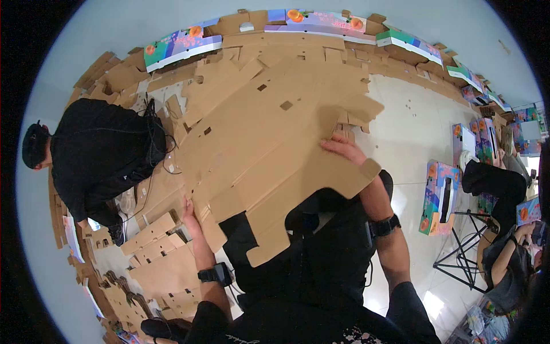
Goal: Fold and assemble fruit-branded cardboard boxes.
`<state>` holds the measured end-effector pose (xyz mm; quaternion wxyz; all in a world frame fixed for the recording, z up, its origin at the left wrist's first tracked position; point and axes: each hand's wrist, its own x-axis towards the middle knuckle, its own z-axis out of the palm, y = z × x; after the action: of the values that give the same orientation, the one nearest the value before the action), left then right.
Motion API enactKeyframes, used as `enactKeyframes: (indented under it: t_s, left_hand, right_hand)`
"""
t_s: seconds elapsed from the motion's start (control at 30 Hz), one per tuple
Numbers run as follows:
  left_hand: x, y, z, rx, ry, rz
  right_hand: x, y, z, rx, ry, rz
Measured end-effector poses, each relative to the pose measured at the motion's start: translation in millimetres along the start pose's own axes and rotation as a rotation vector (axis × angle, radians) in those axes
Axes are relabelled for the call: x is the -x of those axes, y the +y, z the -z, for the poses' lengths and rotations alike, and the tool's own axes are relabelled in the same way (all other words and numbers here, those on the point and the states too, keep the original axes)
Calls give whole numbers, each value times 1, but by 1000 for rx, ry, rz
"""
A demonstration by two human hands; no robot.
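Note:
A large unfolded brown cardboard box blank, flat with slots, notches and tabs, lies tilted in front of me above my lap. My left hand is at its left edge, gripping it there with the fingers partly hidden. Across its right side, near a folded-up tab, my right hand holds the sheet with the fingers over its top face. The near edge of the blank, with a deep curved cut-out, overlaps my black clothing. Dark bands with small devices circle both my wrists.
More flattened cardboard lies at the lower left. Colourful printed cartons line the far wall. A co-worker in black bends down at the left. On the right stand a printed carton, a black folding stool and other people.

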<state>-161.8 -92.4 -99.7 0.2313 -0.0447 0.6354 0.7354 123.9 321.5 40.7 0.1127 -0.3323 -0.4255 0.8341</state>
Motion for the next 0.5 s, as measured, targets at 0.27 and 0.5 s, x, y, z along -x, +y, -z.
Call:
enactKeyframes:
  t_s: [0.27,0.5]
  left_hand:
    - [-7,30,107,-219,37,-33]
    - [5,61,112,-351,-47,-84]
  right_hand:
    - [40,98,-62,-79,43,-22]
    - [72,92,-78,-67,28,-12]
